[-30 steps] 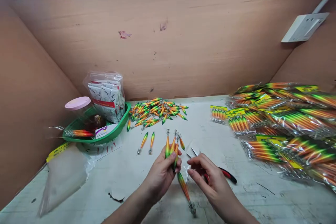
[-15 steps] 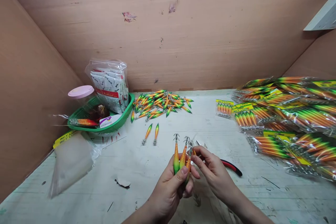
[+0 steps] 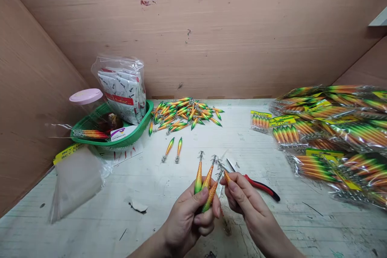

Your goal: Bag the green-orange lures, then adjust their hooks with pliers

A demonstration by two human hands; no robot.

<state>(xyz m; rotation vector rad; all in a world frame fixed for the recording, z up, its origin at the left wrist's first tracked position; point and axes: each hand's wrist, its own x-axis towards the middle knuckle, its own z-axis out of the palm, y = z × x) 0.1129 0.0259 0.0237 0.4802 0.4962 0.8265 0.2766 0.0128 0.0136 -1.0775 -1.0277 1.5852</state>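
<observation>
My left hand (image 3: 193, 217) is closed around a small fan of orange-and-green squid-jig lures (image 3: 205, 179), their hooked ends pointing up and away from me. My right hand (image 3: 242, 199) pinches one more lure (image 3: 226, 177) near its hook end, right beside the fan. Both hands hover low over the white table (image 3: 169, 193). Two single lures (image 3: 173, 148) lie on the table beyond my left hand. A loose heap of the same lures (image 3: 184, 115) lies at the back.
Red-handled pliers (image 3: 256, 185) lie just right of my right hand. Bagged lures with yellow header cards (image 3: 326, 137) pile up at the right. At the left, a green basket (image 3: 137, 129) holds a bag of sachets and a pink-lidded jar, with empty clear bags (image 3: 78, 181) in front. Wooden walls surround the table.
A lure that hung below my hands a second ago has been brought up beside the fan. The hands have drawn together and the view has tilted down a little.
</observation>
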